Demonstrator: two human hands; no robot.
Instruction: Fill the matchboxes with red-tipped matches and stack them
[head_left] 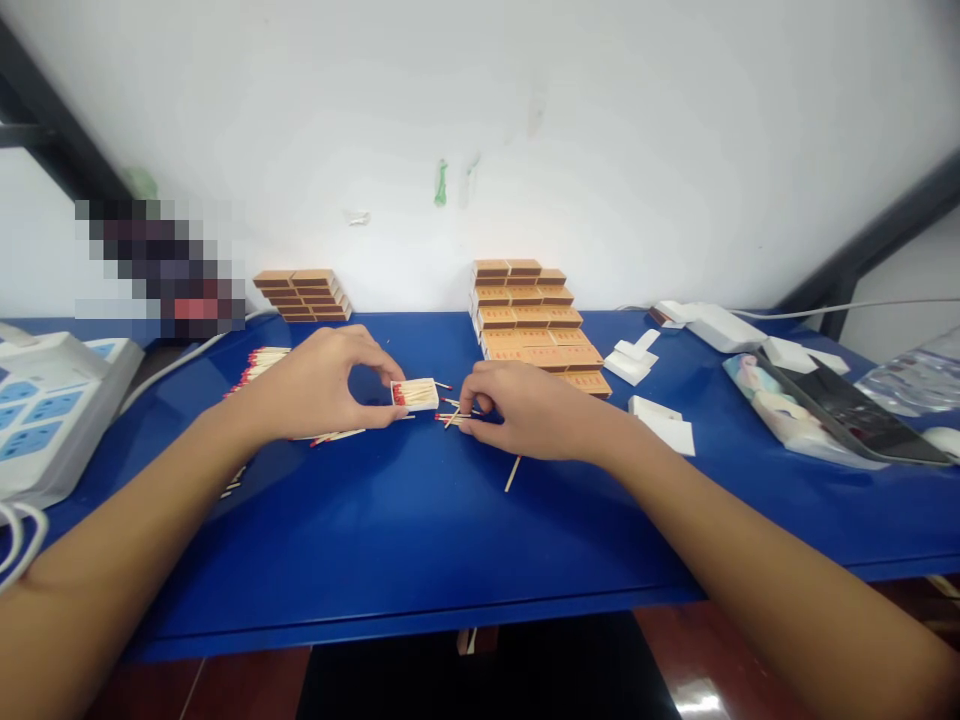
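Between the thumb and fingers of my left hand [330,385] is a small white matchbox tray [426,397], filled with red-tipped matches [411,391]. My right hand [517,408] is closed in a pinch at a few loose matches [450,418] just right of the tray; its fingertips touch them. A single match [513,473] lies on the blue table below my right hand. More matches [262,362] are heaped behind my left hand, partly hidden by it, and some [337,436] lie under its wrist side.
Stacked matchboxes [536,340] stand at the wall behind my right hand, with a smaller stack [304,295] at back left. White card pieces [661,425], a phone [847,405] and a white box [724,327] lie right. A power strip [52,410] sits on the left of the blue table [390,540].
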